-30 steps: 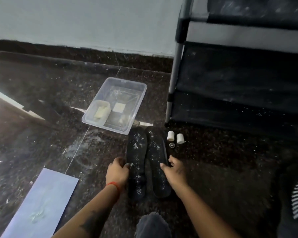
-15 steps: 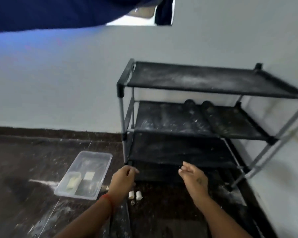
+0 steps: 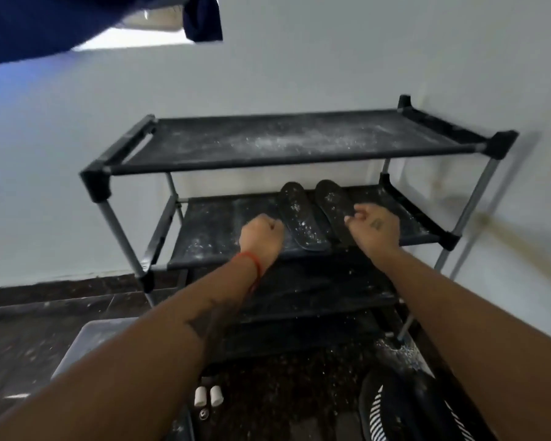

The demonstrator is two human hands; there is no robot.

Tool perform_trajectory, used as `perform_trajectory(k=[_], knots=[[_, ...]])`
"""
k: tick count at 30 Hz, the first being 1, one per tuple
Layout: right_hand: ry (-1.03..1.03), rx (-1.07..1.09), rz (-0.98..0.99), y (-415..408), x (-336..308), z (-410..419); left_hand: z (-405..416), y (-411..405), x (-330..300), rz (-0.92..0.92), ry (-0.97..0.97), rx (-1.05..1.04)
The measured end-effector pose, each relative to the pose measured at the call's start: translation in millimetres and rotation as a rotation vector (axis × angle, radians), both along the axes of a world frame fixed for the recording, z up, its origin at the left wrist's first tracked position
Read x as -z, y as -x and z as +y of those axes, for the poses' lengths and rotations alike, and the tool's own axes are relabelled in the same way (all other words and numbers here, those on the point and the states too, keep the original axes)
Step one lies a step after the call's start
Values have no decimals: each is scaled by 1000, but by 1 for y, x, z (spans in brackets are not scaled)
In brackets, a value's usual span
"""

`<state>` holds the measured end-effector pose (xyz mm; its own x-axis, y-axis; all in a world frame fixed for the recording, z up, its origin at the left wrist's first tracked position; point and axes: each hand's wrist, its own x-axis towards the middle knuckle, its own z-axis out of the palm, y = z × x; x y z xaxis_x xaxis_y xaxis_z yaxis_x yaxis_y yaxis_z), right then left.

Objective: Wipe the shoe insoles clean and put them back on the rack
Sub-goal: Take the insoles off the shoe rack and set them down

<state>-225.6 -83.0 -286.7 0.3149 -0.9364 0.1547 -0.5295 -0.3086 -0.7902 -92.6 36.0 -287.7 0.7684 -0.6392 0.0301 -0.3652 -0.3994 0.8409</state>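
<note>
Two dark insoles are lying side by side on the middle shelf (image 3: 223, 230) of a black rack (image 3: 287, 144), toes pointing toward the wall (image 3: 299, 74). Both are speckled with white dust. The left insole (image 3: 299, 218) is showing almost whole; the heel of the right insole (image 3: 333, 203) is hiding behind the right hand (image 3: 374, 229).

The left hand (image 3: 261, 238) is hovering just left of the left insole with its fingers curled into a loose fist — nothing is showing inside it, and whether the knuckles are touching the insole's edge cannot be told. A red thread (image 3: 252, 265) is circling that wrist. The right hand is reaching over the near end of the right insole with fingers bent downward; they are lying at the insole's edge, but whether they are gripping it or only touching it cannot be told.

The top shelf (image 3: 283, 138) is dusted with white powder as well, and the lower shelves are sitting in shadow. On the dark floor (image 3: 29, 313) — below the arms — two small white caps (image 3: 208, 395) are standing together, with a clear tub (image 3: 86, 338) at the left partly covered by the left forearm. A black shoe (image 3: 395, 405) with white stripes is lying at the lower right. Blue fabric (image 3: 61, 20) is hanging across the upper left corner.
</note>
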Motion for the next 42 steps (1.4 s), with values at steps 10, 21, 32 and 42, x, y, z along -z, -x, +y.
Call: perform_trajectory(k=[10, 21, 32, 42], knots=[[-82, 8, 209, -28, 34, -58, -72, -22, 27, -54, -240, -5], [-616, -31, -315, -16, 25, -66, -65, 2, 3, 643, 70, -20], [-885, -118, -424, 48, 15, 43, 37, 38, 8, 655, 231, -48], [-1141, -12, -396, 93, 96, 154, 143, 98, 88, 820, 226, -181]])
